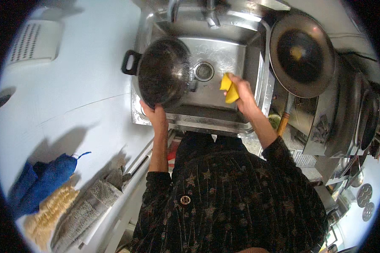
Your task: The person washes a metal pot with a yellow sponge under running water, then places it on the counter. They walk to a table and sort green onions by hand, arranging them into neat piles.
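Note:
My left hand (156,116) grips the near edge of a dark cooking pot (164,72), which is tilted over the left part of a stainless steel sink (215,109). One black loop handle (131,62) juts out at the pot's left; another, blurred, is at its right side. In my right hand (245,93) is a folded yellow sponge or cloth (231,90), held above the sink floor and apart from the pot. Between pot and sponge lies the round drain (204,71). The fingers of my left hand are partly hidden by the pot.
A metal faucet (212,19) reaches over the sink's far side. To the right, a large wok (299,57) with a wooden handle (283,123) stands beside the rim. A white wall (98,69) runs close on the left, with a blue cloth (50,180) and other towels hanging there.

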